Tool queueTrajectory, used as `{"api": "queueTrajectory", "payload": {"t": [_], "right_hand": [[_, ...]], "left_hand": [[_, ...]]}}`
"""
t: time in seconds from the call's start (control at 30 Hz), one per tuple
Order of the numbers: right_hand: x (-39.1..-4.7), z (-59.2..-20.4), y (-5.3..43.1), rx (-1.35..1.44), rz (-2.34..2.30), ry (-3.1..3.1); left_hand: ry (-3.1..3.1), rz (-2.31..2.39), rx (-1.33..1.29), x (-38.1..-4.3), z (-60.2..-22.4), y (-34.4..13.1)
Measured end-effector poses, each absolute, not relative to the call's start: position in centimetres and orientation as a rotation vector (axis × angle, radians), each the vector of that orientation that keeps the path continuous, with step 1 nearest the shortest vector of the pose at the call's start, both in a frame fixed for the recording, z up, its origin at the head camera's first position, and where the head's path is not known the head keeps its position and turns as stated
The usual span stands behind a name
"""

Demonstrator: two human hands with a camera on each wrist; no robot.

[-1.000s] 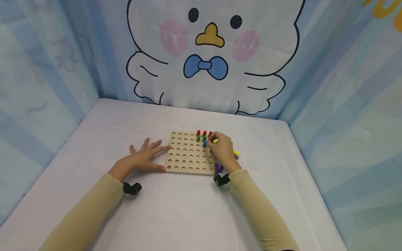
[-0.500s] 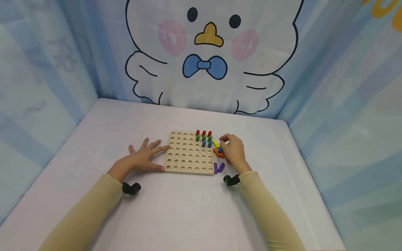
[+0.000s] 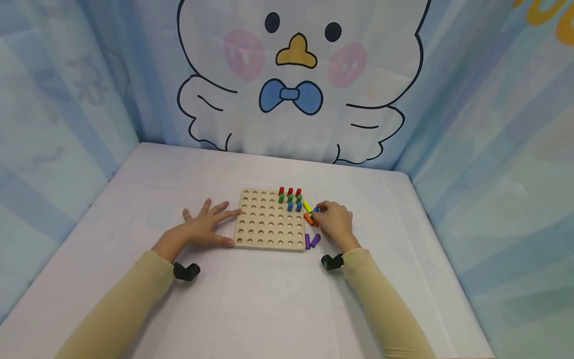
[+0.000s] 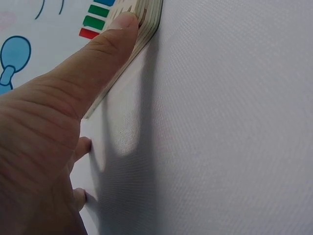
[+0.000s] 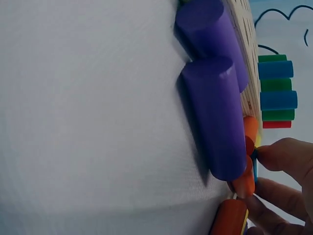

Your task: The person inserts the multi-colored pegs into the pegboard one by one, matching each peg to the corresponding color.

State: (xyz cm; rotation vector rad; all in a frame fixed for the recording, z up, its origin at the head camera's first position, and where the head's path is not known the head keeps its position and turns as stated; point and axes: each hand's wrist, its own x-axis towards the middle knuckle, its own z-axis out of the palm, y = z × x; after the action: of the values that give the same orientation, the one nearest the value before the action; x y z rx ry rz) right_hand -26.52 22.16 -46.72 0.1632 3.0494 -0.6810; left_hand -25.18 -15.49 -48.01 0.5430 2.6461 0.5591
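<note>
A wooden pegboard (image 3: 267, 246) with rows of round holes lies on the table. Red pegs (image 3: 290, 191), green pegs (image 3: 290, 198) and two blue pegs (image 3: 299, 207) stand upright in its far right corner. My left hand (image 3: 199, 227) is spread flat at the board's left edge, thumb and index finger touching it. To the board's right, my right hand (image 3: 336, 222) pinches a loose blue peg (image 3: 316, 210) between thumb and fingers; in the right wrist view only a sliver of that peg shows. Orange pegs (image 3: 308, 219) and a yellow peg (image 3: 307, 206) lie right beside these fingers.
Two purple pegs (image 3: 316, 240) lie near the board's near right corner. Another orange peg (image 5: 230, 218) shows low in the right wrist view. A white cloth covers the table (image 3: 260, 309), and printed curtains (image 3: 291, 134) hang behind and at both sides.
My right hand has moved off the board to the loose pegs on the right. A second blue peg now stands in the board. The left hand has stayed put.
</note>
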Motion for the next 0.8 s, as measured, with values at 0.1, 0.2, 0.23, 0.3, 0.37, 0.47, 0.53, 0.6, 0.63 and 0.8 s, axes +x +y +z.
{"api": "queueTrajectory", "payload": {"t": [0.1,0.2,0.23,0.3,0.37,0.47,0.53,0.6,0.63,0.8], "right_hand": [[-26.50,-46.84,21.82,0.164,-0.655,3.059],[-26.51,-46.88,21.60,0.175,-0.681,3.061],[-26.54,-46.89,21.54,0.178,-0.694,3.058],[-26.57,-46.92,21.42,0.187,-0.714,3.044],[-26.58,-46.92,21.29,0.192,-0.723,3.029],[-26.57,-46.87,21.21,0.192,-0.703,3.014],[-26.56,-46.87,21.20,0.193,-0.703,3.005],[-26.53,-46.90,21.22,0.202,-0.736,2.989],[-26.51,-46.90,21.22,0.210,-0.772,2.977],[-26.39,-46.68,21.19,0.263,-1.010,2.898]], "left_hand": [[2.646,0.571,0.551,-25.06,-48.06,-15.53],[2.648,0.580,0.556,-25.03,-48.09,-15.58],[2.650,0.579,0.558,-25.03,-48.09,-15.61],[2.650,0.578,0.557,-25.04,-48.11,-15.65],[2.651,0.578,0.554,-25.03,-48.13,-15.68],[2.652,0.574,0.553,-25.08,-48.16,-15.66],[2.651,0.570,0.551,-25.11,-48.22,-15.64],[2.650,0.568,0.548,-25.14,-48.25,-15.60],[2.650,0.567,0.546,-25.14,-48.24,-15.59],[2.652,0.567,0.539,-25.13,-48.21,-15.57]]}}
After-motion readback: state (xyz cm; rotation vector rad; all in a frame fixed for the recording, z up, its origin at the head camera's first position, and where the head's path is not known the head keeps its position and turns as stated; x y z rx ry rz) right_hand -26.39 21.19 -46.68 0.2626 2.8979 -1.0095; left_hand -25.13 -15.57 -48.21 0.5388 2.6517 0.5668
